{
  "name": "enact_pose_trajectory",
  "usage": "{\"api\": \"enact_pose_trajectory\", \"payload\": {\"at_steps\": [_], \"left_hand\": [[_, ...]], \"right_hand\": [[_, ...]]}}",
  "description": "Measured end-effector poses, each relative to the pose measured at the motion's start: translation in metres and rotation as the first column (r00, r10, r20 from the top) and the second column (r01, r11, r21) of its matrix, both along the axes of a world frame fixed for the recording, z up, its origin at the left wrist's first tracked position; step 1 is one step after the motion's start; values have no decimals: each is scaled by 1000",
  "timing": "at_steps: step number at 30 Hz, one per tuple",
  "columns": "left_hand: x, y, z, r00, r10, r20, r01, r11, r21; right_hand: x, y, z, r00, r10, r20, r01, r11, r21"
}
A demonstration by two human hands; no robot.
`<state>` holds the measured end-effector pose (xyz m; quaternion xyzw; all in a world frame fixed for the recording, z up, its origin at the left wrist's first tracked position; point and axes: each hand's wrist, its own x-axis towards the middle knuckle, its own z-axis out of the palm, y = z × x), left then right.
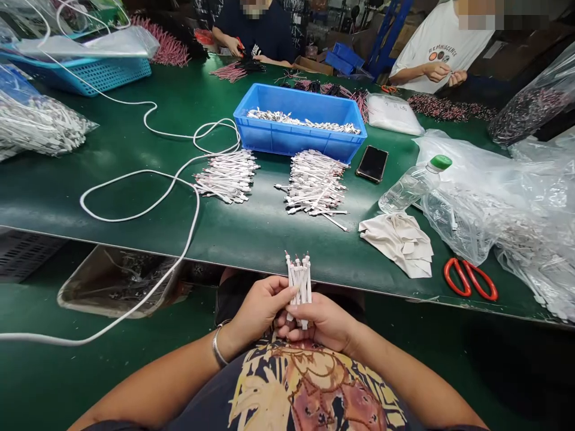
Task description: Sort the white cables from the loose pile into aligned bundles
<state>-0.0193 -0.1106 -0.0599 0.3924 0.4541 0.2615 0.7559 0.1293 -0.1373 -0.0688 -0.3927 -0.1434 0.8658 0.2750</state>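
Between my two hands, just off the table's front edge, is a small bundle of short white cables (pixel 300 275) with reddish wire tips pointing up. My left hand (pixel 268 299) is closed, its thumb pressed on the bundle's left side. Closed on the right side of the same bundle is my right hand (pixel 321 317), thumb across the front; its lower fingers are partly hidden. On the table beyond lie two piles of similar cables, a left pile (pixel 229 176) and a larger right pile (pixel 317 182). Behind them a blue bin (pixel 296 137) holds more white pieces.
A long white cord (pixel 130 173) loops over the table's left side. To the right are a phone (pixel 372 163), a clear bottle (pixel 406 185), a cloth (pixel 399 242), red-handled scissors (pixel 469 280) and plastic bags (pixel 485 191). Two people sit across the table, near pink-and-black wires (pixel 323 88).
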Motion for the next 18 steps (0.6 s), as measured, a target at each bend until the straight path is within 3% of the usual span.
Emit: {"api": "enact_pose_trajectory", "payload": {"at_steps": [11, 18], "left_hand": [[4, -1, -4, 996, 83, -24, -85, 993, -77], [4, -1, -3, 991, 132, -2, -132, 990, -43]], "right_hand": [[4, -3, -3, 994, -114, 5, 114, 993, -21], [3, -3, -1, 986, -163, 21, 163, 986, -34]]}}
